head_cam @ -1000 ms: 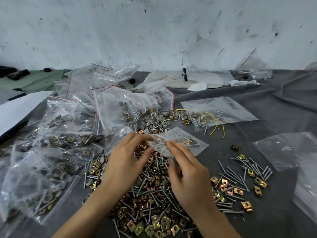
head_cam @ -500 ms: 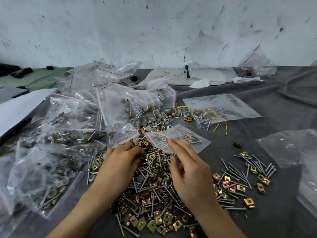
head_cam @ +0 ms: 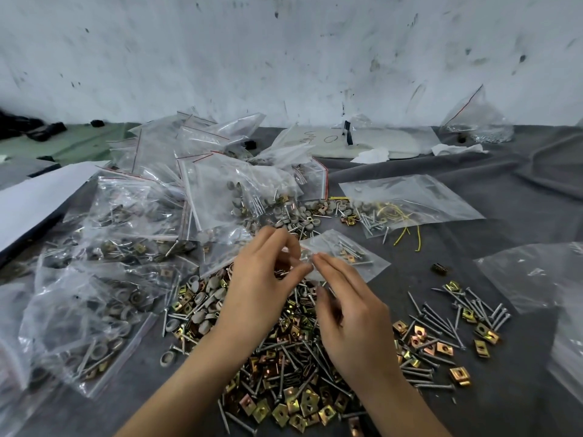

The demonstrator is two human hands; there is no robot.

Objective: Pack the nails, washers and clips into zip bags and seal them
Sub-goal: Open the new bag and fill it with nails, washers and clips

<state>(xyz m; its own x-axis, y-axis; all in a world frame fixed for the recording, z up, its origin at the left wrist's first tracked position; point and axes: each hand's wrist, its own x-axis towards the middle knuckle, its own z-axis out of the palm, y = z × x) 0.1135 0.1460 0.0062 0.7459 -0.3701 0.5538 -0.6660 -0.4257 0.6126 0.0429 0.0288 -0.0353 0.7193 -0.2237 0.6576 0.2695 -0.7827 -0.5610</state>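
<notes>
Your left hand (head_cam: 262, 288) grip pinched zip bag (head_cam: 347, 257) mouth; right hand (head_cam: 350, 316) fingertips met same edge, hold unclear. Bag's long axis ran rightward, away from both hands.

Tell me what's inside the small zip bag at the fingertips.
Through the clear small zip bag several nails and at least one brass clip show. The left hand and right hand cover its mouth end, so whatever lies there is hidden.
</notes>
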